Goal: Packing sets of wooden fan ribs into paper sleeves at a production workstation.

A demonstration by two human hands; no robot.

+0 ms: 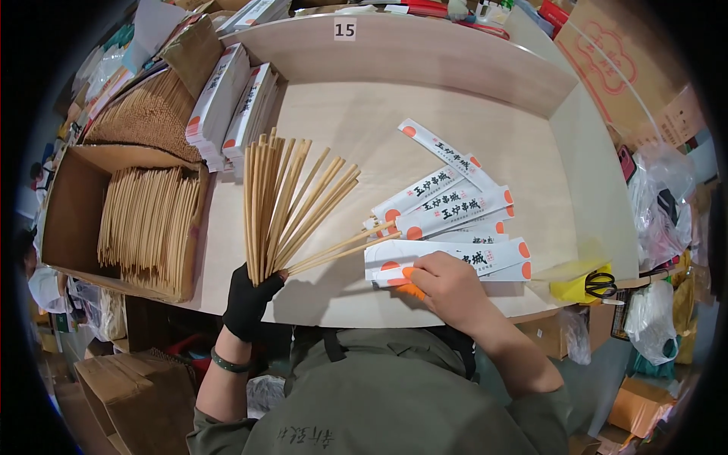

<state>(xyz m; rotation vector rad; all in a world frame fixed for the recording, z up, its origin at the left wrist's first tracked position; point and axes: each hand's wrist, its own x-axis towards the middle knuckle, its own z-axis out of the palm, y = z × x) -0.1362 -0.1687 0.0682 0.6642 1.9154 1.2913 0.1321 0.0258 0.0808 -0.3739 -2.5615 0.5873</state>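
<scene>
In the head view, the left hand [254,302], in a black glove, is closed around the lower ends of a fanned bundle of slim, pale wooden chopsticks [259,212]. Most of them rise above the fist; two lean well out to the right, their tips at the left ends of the sleeves. Whether either tip is inside a sleeve cannot be told.

The right hand [453,288], with orange coverings on its fingertips, lies on the nearest flat white paper sleeve with orange dots and dark lettering [384,252]. Its fingers are curled in a narrow pose by the sleeve's near edge; whether they pinch it cannot be told. More white printed sleeves [455,211] overlap in a loose fan just beyond that hand, on the pale wood-grained bench [341,110].

Left of the gloved hand stands an open brown cardboard box [70,205] packed with chopsticks. Upright stacks of white sleeves [218,106] stand beyond it. Black-handled scissors [599,285] sit by the bench's right corner.
</scene>
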